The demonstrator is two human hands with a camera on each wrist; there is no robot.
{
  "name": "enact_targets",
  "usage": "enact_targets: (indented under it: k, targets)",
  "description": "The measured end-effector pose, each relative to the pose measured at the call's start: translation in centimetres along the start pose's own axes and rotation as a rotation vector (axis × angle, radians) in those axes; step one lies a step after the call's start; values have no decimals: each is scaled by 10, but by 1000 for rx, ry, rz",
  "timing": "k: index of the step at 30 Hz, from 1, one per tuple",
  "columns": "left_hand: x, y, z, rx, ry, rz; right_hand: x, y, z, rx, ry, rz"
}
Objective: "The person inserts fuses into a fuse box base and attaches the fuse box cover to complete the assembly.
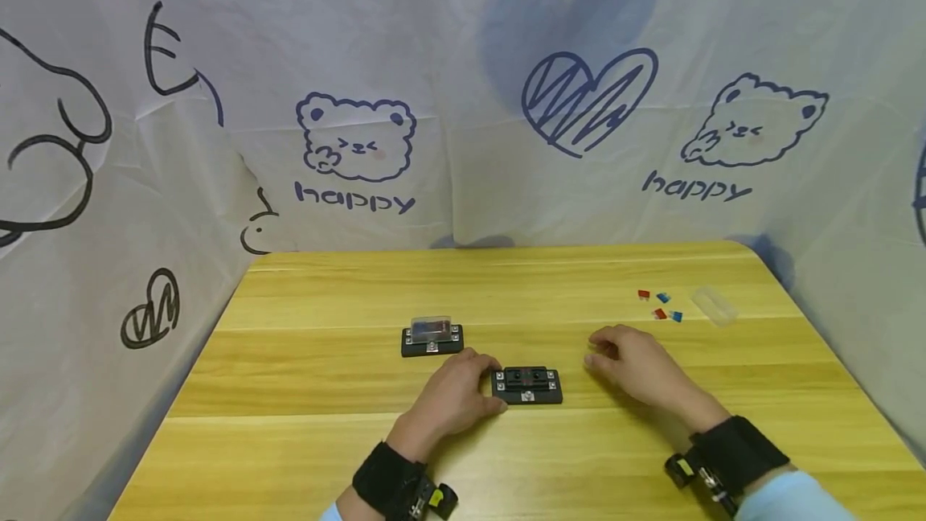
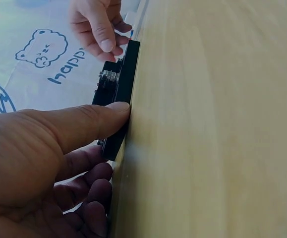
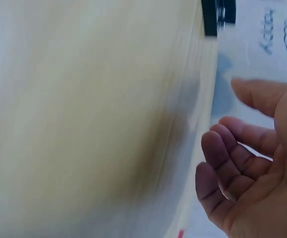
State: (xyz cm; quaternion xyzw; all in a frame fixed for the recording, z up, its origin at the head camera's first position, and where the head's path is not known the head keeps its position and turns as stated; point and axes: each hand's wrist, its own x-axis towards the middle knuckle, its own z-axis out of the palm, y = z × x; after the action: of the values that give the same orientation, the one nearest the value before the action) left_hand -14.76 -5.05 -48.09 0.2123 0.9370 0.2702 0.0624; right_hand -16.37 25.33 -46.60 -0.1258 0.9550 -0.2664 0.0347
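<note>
Left hand (image 1: 452, 396) pinches the left end of an uncovered black fuse block (image 1: 527, 386), thumb at the near edge and fingers toward the far side, on a wood-patterned tabletop (image 1: 311, 445). Holding it by one end probably keeps the light base from sliding while leaving its top and metal terminals exposed. Right hand (image 1: 644, 364) hovers off the block's other end, fingers loosely curved, thumb parted from them and nothing visible between.

Behind the left hand, a matching fuse block (image 1: 432, 348) sits under a clear cover (image 1: 430, 328), close by yet out of the way, perhaps as a ready comparison (its twin wears no lid). Beyond the right hand lie two red pieces (image 1: 643, 294) and two blue pieces (image 1: 676, 316), apparently blade fuses, beside a loose transparent cover (image 1: 714, 306); grouped there, they appear handy to that hand without crowding the block. Whether anything fills the uncovered block's slots is hard to say, the detail being too small at this distance.
</note>
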Motion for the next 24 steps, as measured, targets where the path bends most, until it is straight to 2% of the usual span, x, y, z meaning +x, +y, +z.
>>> enact_targets:
  k: [8, 13, 17, 24]
  targets:
    - [-1, 0, 1, -6, -7, -5, 5, 40, -23, -71, 131, 28]
    - [-1, 1, 1, -3, -8, -2, 8, 62, -43, -124, 169, 115]
    - [0, 1, 1, 1, -12, -3, 10, 78, -52, -173, 168, 213]
    - [0, 1, -1, 3, -21, -14, 17, 91, -55, -236, 143, 273]
